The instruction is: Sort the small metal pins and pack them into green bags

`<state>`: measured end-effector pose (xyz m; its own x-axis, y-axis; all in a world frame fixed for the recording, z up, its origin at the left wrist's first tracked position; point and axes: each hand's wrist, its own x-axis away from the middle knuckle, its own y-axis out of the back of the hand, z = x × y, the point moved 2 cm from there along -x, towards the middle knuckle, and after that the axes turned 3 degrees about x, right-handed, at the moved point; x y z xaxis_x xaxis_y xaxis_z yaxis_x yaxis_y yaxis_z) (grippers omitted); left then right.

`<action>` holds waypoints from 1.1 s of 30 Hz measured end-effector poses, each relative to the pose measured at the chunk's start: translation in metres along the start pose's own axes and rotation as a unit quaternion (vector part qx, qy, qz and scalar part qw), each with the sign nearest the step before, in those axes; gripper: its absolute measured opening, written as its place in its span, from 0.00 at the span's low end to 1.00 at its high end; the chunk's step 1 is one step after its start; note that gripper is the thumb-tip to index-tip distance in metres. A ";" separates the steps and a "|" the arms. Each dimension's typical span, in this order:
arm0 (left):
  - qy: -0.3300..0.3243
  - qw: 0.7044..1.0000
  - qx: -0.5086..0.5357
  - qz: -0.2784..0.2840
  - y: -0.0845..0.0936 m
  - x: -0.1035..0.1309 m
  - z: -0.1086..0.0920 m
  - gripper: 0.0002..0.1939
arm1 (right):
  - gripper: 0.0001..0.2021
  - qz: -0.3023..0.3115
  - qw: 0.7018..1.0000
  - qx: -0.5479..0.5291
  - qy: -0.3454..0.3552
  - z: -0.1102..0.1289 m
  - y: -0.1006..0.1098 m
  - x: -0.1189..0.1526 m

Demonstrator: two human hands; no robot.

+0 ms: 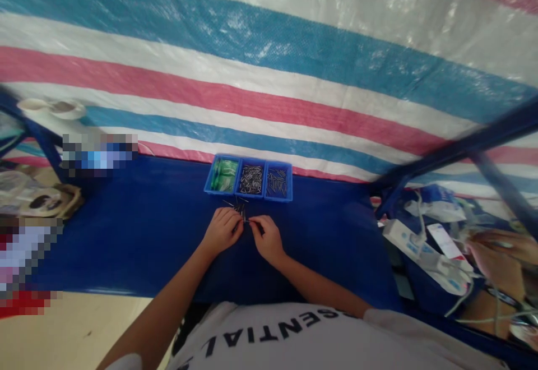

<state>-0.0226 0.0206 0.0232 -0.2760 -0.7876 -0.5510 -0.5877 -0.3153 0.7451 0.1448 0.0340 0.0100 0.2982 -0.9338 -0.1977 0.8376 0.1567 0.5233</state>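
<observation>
My left hand (222,230) and my right hand (269,240) are close together over the blue table (138,224). Both have thumb and fingertips pinched on a thin metal pin (246,222) that spans the small gap between them. Its exact kind is too small to make out. Just beyond the fingers lies a loose pile of similar metal pins (240,209). Behind that sits a blue three-part tray (249,195). Green packets (224,175) fill its left compartment, many short metal pieces (251,179) the middle one, and fewer thin pins (277,181) the right one.
A striped plastic sheet (252,45) hangs behind the table. To the right are a blue metal frame (454,140), a white power strip (406,238) with cables and a cardboard piece (491,263). White rolls (63,111) stand at the far left.
</observation>
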 end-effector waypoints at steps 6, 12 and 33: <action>-0.020 1.000 -0.013 0.015 0.000 -0.001 0.000 0.03 | 0.08 -0.023 1.000 -0.003 -0.001 -0.002 -0.001 0.001; -0.044 0.999 -0.014 -0.001 0.002 -0.002 -0.001 0.04 | 0.08 -0.046 0.999 -0.011 -0.003 -0.002 -0.002 -0.001; -0.033 0.999 -0.031 -0.002 -0.001 0.000 0.002 0.05 | 0.09 -0.055 0.998 -0.006 0.017 0.000 0.000 -0.002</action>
<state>-0.0239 0.0222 0.0219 -0.3249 -0.7496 -0.5766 -0.5409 -0.3529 0.7635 0.1440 0.0360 0.0098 0.2191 -0.9340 -0.2823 0.8713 0.0571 0.4875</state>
